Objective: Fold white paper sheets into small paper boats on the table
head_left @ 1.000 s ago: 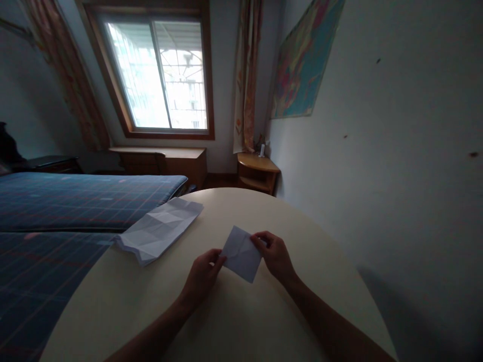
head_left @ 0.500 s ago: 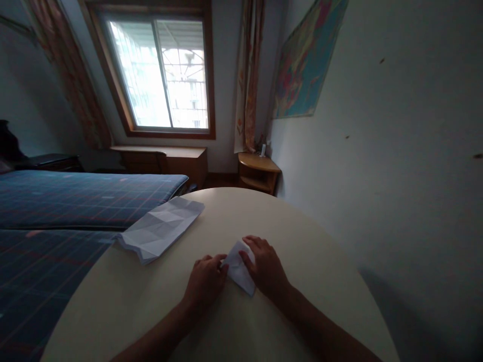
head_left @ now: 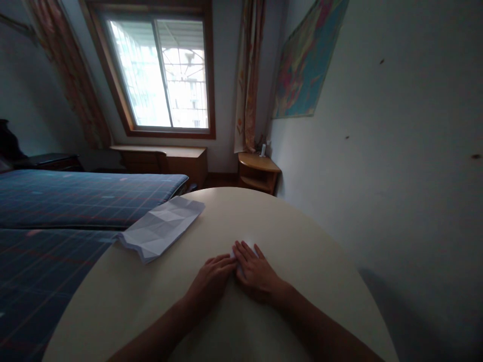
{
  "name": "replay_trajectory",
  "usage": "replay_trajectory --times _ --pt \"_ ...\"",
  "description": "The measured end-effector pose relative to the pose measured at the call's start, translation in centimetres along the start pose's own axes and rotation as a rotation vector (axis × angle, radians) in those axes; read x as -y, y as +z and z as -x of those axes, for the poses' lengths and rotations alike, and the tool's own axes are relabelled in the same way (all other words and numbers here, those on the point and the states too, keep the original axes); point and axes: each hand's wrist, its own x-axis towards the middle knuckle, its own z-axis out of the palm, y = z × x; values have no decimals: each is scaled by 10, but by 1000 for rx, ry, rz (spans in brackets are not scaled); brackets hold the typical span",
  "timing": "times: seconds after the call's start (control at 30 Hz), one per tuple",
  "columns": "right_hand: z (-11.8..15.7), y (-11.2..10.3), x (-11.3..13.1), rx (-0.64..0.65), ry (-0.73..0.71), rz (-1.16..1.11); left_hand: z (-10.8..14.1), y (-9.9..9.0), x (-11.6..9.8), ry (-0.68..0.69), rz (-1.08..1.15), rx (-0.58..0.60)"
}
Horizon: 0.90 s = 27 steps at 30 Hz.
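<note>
A small folded white paper [head_left: 241, 271] lies on the round cream table [head_left: 302, 236], mostly hidden under my hands. My right hand [head_left: 254, 274] rests flat over it with the fingers stretched forward and slightly spread. Against its left side is my left hand [head_left: 213, 276], its fingers together and their tips at the paper's left edge; whether they pinch it is hidden. A larger creased white sheet [head_left: 162, 229] lies to the left, near the table's far left edge.
Beyond the table's left edge is a bed with a blue plaid cover [head_left: 83, 198]. A wooden corner shelf [head_left: 258, 162] stands past the far edge, and a white wall [head_left: 396, 201] rises on the right.
My right hand has flattened over the small paper and covers most of it. The fingers of my left hand have moved slightly right, up against my right hand. The larger sheet has not moved.
</note>
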Motion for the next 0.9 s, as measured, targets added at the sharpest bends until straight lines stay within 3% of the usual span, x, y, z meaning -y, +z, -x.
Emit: replay_trajectory --times 0.2,0.37,0.47,0.6,0.9 --pt "0 -5 -15 24 -21 20 2 -4 8 117 -9 94" --pt "2 -12 -28 13 37 37 1 -7 -2 98 -140 119" --pt "0 -15 -28 -10 -25 42 -2 -8 -10 88 -211 134" --pt "-3 -16 -22 49 -129 -33 -5 -7 -12 77 -225 134" --pt "-10 -18 -20 65 -54 -65 -2 3 2 142 -169 105"
